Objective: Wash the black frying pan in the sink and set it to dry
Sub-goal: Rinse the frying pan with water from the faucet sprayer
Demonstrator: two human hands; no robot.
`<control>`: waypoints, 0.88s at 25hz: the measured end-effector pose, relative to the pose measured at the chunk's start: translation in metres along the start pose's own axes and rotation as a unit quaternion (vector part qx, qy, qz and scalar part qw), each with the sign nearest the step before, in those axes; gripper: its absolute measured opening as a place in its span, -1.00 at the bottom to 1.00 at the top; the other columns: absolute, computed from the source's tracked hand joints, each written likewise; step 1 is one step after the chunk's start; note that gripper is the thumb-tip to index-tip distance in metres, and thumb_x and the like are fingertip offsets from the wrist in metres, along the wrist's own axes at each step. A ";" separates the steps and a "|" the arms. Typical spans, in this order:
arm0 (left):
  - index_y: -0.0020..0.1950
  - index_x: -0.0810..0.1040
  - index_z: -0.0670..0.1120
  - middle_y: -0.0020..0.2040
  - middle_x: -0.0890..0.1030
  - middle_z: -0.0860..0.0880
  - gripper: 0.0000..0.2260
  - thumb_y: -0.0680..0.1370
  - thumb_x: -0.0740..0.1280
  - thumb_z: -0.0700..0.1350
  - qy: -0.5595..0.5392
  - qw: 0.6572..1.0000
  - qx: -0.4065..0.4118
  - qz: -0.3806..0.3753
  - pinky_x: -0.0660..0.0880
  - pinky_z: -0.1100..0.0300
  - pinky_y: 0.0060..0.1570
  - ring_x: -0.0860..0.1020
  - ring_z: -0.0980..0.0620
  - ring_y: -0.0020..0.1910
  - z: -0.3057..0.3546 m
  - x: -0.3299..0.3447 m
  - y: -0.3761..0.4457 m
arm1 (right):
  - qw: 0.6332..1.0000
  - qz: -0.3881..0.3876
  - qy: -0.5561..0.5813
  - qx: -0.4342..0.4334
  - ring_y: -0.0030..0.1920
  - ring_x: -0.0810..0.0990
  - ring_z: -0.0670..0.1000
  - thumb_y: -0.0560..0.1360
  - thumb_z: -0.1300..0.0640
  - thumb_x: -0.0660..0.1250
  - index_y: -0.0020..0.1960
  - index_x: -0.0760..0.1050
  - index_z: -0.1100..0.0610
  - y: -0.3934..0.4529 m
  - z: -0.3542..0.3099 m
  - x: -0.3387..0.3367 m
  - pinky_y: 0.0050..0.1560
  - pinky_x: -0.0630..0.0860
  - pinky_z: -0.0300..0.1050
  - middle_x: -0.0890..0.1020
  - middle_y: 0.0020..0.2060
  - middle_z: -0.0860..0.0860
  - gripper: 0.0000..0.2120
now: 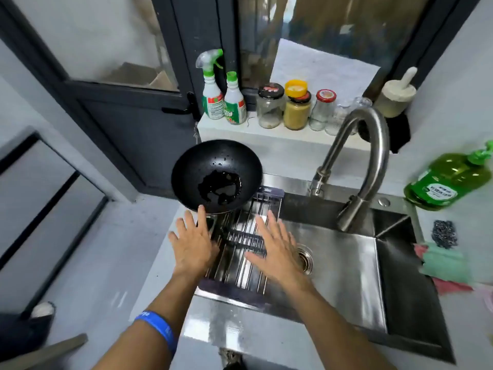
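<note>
Grey walls, pale grey floor [93,263] at left. Dark-framed door [128,121] far left, dark-framed window [320,36] far centre above white ledge [240,132]. White countertop [453,316] at right. Soft daylight.

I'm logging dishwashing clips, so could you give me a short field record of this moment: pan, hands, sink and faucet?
pan: black round frying pan sitting at the far end of the steel drying rack, dark liquid pooled inside
left hand: open, empty, fingertips close to the pan rim
right hand: open, empty, above the rack
sink: stainless steel sink, holds no dishes
faucet: curved steel faucet, no water visible
</note>
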State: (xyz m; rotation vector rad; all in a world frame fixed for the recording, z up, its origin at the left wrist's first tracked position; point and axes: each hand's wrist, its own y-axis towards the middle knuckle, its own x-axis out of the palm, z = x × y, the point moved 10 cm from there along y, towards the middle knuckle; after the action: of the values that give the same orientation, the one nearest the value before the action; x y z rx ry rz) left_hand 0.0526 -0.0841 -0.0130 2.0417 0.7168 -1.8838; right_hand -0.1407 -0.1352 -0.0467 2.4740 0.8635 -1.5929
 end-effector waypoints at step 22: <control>-0.30 0.37 0.10 -0.40 0.51 0.10 -0.70 0.49 0.34 0.23 -0.185 0.967 0.038 -0.173 0.31 0.16 -0.44 0.46 0.00 -0.38 -0.016 0.018 -0.089 | 0.983 0.031 -0.056 -0.169 -0.17 0.60 0.07 0.50 0.11 0.34 0.07 0.68 0.00 -0.054 0.025 0.016 -0.11 0.52 -0.01 0.67 -0.12 -0.04 -0.79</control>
State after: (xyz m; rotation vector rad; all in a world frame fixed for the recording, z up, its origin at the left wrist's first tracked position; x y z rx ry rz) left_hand 0.0196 0.0023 -0.0172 1.6059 0.9553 -2.4301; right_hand -0.1832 -0.0919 -0.0598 2.1360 0.9423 -1.4122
